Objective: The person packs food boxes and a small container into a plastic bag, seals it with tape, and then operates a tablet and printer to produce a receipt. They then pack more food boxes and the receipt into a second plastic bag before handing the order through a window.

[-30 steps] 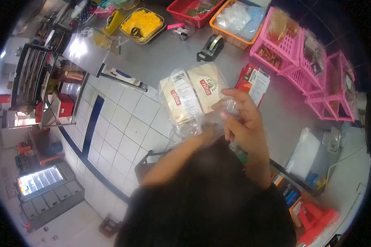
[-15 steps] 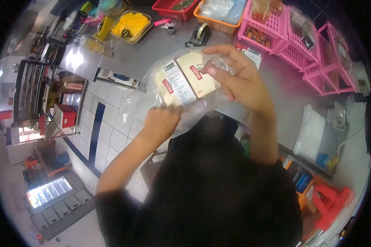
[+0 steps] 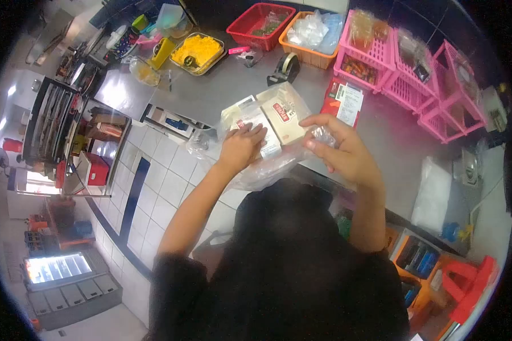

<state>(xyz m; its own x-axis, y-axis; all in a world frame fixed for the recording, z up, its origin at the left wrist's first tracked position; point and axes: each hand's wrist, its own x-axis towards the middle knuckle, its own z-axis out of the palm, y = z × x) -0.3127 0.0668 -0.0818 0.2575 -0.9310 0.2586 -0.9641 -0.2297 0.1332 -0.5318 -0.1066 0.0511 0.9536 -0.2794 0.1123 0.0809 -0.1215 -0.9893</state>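
Two cream boxes with red labels lie side by side in a clear plastic bag at the counter's edge. My left hand rests on the left box, over its printed white strip, with the fingers spread. To the right of the boxes, my right hand pinches the bunched edge of the bag between thumb and fingers. Behind my right hand is a red packet with a white printed slip.
On the steel counter stand a tray of yellow food, a tape dispenser, a red basket, an orange basket and pink baskets. Tiled floor shows at the left.
The view has shifted. The bagged boxes now lie lower, near the counter edge. My left hand has moved from their lower edge onto the left box. The red packet shows more fully.
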